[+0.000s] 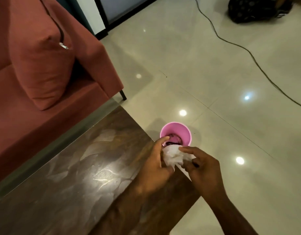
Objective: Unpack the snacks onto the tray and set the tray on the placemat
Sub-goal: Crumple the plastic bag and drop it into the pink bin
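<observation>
Both hands, left point(157, 162) and right point(203, 168), pinch a crumpled white wrapper point(173, 157). A pink bin point(176, 134) stands just beyond, right of the surface point(78, 167)

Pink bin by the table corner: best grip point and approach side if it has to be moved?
Take the pink bin by its far rim, coming from above on the floor side. It stands upright with its mouth open, and that arc is bare. The near rim is crowded by the left hand and right hand, both pinching a crumpled white wrapper, with the table edge alongside.
</observation>
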`<state>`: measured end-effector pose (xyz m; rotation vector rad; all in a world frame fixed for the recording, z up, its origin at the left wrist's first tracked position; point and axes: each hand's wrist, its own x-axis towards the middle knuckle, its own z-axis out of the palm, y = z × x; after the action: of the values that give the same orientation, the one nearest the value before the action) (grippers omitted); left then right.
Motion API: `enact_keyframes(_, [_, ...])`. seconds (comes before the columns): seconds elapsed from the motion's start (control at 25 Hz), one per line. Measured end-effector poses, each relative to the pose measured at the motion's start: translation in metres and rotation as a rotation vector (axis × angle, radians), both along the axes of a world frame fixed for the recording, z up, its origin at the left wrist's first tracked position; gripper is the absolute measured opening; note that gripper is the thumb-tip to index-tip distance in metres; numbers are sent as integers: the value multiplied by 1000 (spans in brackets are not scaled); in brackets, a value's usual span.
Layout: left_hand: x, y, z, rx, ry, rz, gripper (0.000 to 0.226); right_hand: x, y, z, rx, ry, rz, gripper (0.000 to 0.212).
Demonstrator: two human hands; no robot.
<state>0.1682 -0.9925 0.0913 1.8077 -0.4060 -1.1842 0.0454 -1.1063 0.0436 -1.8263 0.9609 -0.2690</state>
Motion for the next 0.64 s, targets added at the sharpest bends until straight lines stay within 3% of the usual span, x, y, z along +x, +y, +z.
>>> enact_keyframes(0.08, [11,-27,-31,60,-263,-105,56,7,-27,-33,-6,45,-70,39])
enact_keyframes(0.16, [25,-56,-68,116,-374,-168,56,21,-47,-67,-29,52,-99,42])
enact_keyframes(0.32, [55,-114,-155,244,-410,-122,57,52,-78,-146,-13,53,-131,55])
enact_keyframes(0.4, [70,-131,-199,260,-312,-145,60,67,-95,-189,-26,71,-93,54])
enact_keyframes(0.52, [93,-133,-246,378,-198,-435,84,77,-116,-238,37,155,43,65])
enact_keyframes(0.64, [105,-123,-257,486,-264,-550,84,69,-120,-252,146,305,107,87])
